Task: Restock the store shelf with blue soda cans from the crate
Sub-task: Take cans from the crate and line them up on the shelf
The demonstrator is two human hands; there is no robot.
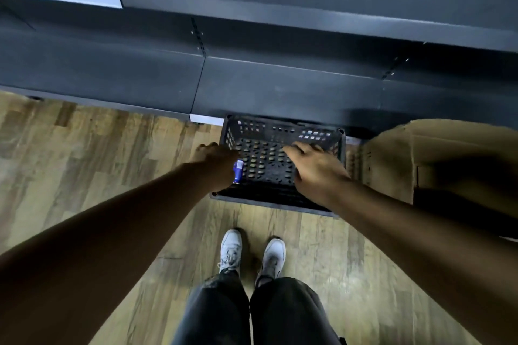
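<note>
A black perforated plastic crate [280,129] stands on the wooden floor against the dark store shelf [280,92]. One blue soda can [238,172] shows at the crate's left side, partly hidden beneath my left hand [217,161]. That hand reaches over the crate's left wall, and whether it grips the can is hidden from view. My right hand [316,168] hovers over the crate's right half with its fingers spread and relaxed, holding nothing. The visible crate floor holds no other cans.
A brown cardboard box [437,154] stands open right of the crate. Dark shelf tiers [308,19] run across the top of the view. My two feet in white shoes [252,252] stand on the wooden floor [98,154] just behind the crate.
</note>
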